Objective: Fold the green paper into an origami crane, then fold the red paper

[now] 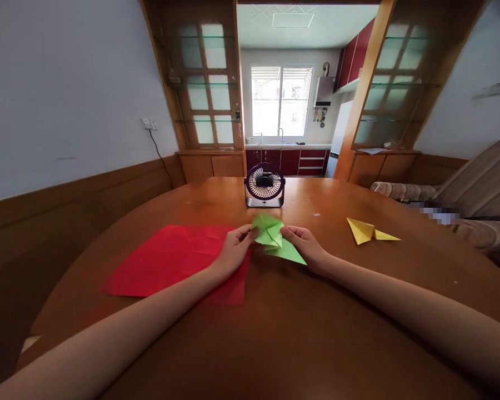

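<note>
While a red paper sheet (pixel 170 258) lies beneath, folded green origami paper (pixel 275 236) is pinched by left hand (pixel 233 247) and right hand (pixel 306 247).

Red paper sheet (pixel 170 258) lies flat on the round wooden table (pixel 300 328), partly under the left hand and spreading left of it. Small desk fan (pixel 265 185) stands just beyond both hands. Folded yellow paper (pixel 369 230) lies right of the right hand, apart.
</note>
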### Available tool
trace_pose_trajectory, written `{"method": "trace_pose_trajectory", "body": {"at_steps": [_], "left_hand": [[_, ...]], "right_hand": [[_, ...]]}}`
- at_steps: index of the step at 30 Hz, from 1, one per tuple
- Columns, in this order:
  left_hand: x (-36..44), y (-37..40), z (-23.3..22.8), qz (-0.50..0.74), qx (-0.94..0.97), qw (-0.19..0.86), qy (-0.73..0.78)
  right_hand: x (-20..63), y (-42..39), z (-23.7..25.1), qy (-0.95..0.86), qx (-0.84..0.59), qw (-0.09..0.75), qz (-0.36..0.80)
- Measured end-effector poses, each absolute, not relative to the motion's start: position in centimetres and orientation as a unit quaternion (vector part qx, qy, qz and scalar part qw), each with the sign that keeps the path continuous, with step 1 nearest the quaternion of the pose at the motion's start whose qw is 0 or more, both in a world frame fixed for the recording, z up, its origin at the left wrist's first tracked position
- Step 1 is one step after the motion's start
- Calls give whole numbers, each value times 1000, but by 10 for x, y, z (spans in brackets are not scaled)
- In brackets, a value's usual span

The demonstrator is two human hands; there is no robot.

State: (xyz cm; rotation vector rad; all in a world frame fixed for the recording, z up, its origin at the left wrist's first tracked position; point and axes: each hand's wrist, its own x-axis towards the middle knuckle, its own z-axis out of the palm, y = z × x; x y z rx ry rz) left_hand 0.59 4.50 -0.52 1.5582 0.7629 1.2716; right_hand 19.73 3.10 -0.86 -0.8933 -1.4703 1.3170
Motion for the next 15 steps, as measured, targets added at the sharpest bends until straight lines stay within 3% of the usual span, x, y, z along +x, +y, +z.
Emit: {"method": "trace_pose_trajectory", "body": {"at_steps": [6,12,15], "left_hand": [[1,56,-6,581,477,576,321],[-2,54,-4,585,437,603,321],[2,47,-2,582,466,585,318]], "right_hand": [[201,35,-10,-630,-376,481,480],[210,40,-10,-758,-389,494,175],[211,35,-7,-821,-341,453,70]]}}
